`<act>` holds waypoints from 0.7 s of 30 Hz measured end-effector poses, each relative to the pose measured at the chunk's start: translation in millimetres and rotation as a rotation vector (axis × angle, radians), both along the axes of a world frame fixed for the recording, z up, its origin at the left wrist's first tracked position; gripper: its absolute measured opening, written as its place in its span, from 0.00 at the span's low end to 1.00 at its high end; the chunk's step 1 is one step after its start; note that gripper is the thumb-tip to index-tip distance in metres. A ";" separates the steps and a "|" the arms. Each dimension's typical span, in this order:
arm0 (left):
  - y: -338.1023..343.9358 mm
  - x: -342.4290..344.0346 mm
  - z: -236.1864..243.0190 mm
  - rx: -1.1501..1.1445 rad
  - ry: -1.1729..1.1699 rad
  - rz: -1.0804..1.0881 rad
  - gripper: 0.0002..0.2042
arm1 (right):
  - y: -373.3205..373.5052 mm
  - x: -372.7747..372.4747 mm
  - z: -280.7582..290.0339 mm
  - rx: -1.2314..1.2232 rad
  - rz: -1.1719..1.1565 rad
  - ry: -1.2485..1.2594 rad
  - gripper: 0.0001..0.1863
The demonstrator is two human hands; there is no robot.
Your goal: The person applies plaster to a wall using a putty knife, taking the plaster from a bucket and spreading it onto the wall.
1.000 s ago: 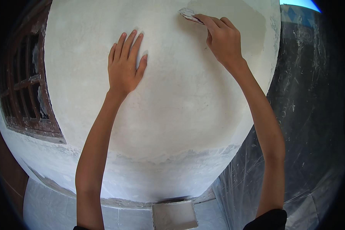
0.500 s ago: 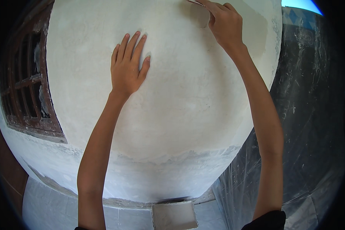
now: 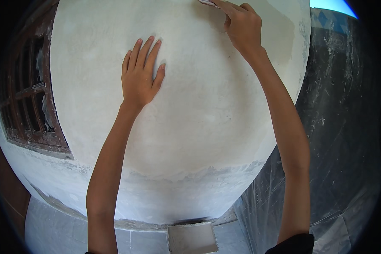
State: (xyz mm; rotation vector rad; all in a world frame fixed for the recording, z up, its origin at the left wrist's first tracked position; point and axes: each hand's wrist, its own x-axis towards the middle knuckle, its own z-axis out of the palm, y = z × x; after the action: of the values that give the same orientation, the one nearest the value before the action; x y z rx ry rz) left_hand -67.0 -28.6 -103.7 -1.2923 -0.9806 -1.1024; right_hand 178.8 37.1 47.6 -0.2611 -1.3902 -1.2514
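A pale plastered wall point(image 3: 190, 122) fills the middle of the view. Against its left part my left hand point(image 3: 140, 78) lies flat, fingers spread, holding nothing. Higher up and to the right, my right hand point(image 3: 244, 27) is closed on a thin folded sheet point(image 3: 208, 3) with a reddish edge and a whitish face, which looks like sandpaper. It is pressed at the wall near the top edge of the picture, where part of it is cut off. Around that hand the wall has a darker beige patch point(image 3: 279, 31).
A brown wooden window frame point(image 3: 34, 91) is set in the wall at left. Dark, white-stained plastic sheeting point(image 3: 330, 106) hangs on the right. A shallow rectangular tray point(image 3: 192, 238) with pale contents stands on the grey tiled floor point(image 3: 146, 243) at the wall's foot.
My right hand has moved a little left and slightly up along the wall with the sheet, more of whose face now shows. My left hand stays nearly in place.
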 end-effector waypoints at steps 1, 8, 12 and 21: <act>1.1 0.7 -0.4 0.000 0.000 0.001 0.25 | 9.4 0.5 -15.4 -0.002 -0.004 0.002 0.34; -3.0 -7.7 -5.2 0.020 -0.017 0.063 0.25 | -19.2 15.6 -54.0 -0.033 0.126 -0.146 0.34; 2.1 -1.8 -1.5 0.019 -0.006 0.027 0.25 | -19.9 21.3 0.0 -0.009 0.091 -0.060 0.26; -1.2 -6.8 -3.5 0.031 -0.010 0.056 0.25 | -4.9 33.1 -87.7 -0.065 0.131 -0.150 0.37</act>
State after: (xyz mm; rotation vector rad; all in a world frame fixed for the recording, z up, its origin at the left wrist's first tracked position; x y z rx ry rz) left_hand -73.8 -29.8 -107.2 -1.2280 -0.9974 -1.0781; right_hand 212.0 32.2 -40.2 -0.1198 -1.5534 -1.1375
